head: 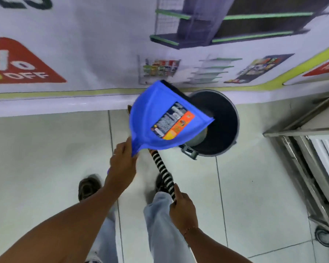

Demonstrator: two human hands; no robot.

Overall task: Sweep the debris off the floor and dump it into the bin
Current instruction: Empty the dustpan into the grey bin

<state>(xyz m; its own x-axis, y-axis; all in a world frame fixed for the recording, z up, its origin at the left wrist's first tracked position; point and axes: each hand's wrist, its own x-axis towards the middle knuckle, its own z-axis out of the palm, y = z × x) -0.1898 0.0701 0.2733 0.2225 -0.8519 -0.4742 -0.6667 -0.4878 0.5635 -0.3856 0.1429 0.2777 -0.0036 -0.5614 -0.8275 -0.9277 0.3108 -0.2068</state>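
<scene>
A blue dustpan point(156, 114) with an orange label is tipped up, its open lip hanging over the mouth of a dark round bin point(224, 126). My left hand point(122, 166) grips the dustpan's handle from below. My right hand point(180, 204) is closed on a black-and-white striped broom handle point(162, 173) that runs up under the dustpan; the broom's bristles are mostly hidden behind the pan. No debris is visible in the pan's underside view or on the floor.
A wall banner point(84, 54) with printed shelves runs along the back, just behind the bin. A metal wheeled rack point(310, 168) stands at the right. Pale floor tiles point(46, 158) lie around my feet and jeans.
</scene>
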